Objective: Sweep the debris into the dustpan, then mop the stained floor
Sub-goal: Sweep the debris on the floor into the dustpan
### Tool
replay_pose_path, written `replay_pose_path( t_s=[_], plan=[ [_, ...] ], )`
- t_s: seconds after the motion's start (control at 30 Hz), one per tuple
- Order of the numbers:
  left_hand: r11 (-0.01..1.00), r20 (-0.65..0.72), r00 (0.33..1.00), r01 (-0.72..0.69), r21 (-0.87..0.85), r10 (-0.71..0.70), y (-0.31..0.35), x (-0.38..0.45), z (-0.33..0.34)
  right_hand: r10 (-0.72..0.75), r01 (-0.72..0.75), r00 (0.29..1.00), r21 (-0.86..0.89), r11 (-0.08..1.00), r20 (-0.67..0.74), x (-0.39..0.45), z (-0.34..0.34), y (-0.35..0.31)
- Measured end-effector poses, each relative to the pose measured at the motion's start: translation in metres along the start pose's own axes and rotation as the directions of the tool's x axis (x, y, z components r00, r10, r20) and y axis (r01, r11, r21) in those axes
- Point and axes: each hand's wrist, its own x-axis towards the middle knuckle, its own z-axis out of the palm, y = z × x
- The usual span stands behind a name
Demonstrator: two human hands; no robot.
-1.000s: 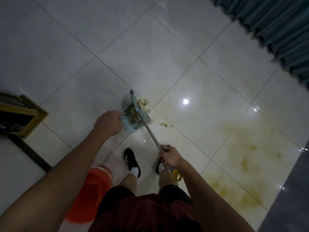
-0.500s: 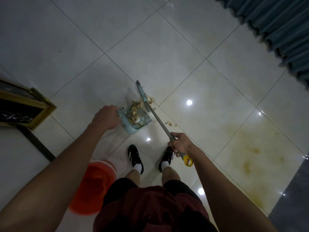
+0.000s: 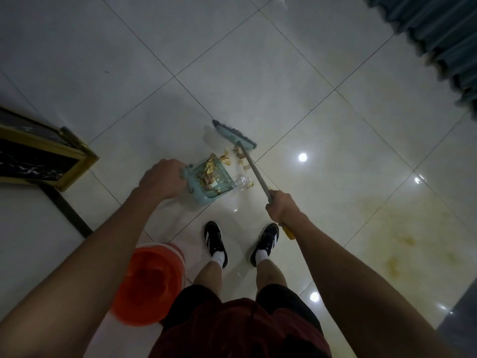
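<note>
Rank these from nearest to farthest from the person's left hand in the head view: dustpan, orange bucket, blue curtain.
From the left hand:
1. Dustpan, held in that hand.
2. Orange bucket, on the floor below the left forearm.
3. Blue curtain, far across at upper right.

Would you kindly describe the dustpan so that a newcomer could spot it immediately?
Start from the gold-framed black cabinet at the left edge and move right across the pale floor tiles. The dustpan sits just ahead of the person's shoes, gripped by the left hand. It is the only pale blue scoop, with food scraps inside.
</note>
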Motion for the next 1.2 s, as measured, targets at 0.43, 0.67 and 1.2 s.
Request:
replay_pose_path(
  t_s=[0.43, 0.67, 1.2],
  plan=[
    [0.997, 0.002, 0.999, 0.046, 0.059, -0.046, -0.021, 0.006, 0.006, 0.001, 0.014, 0.999, -0.31, 0.951, 0.048, -0.01, 0.021, 0.051],
    [0.999, 0.008, 1.0, 0.014, 0.052, -0.014, -0.013, -0.002, 0.001, 0.051, -0.036, 0.998, -0.336, 0.941, 0.035, -0.044, 0.036, 0.076],
    [0.995, -0.002, 0.998, 0.063, 0.081, -0.063, -0.045, -0.016, 0.005, -0.06, 0.025, 0.997, -0.564, 0.825, -0.043, -0.021, 0.024, -0.001]
  ],
)
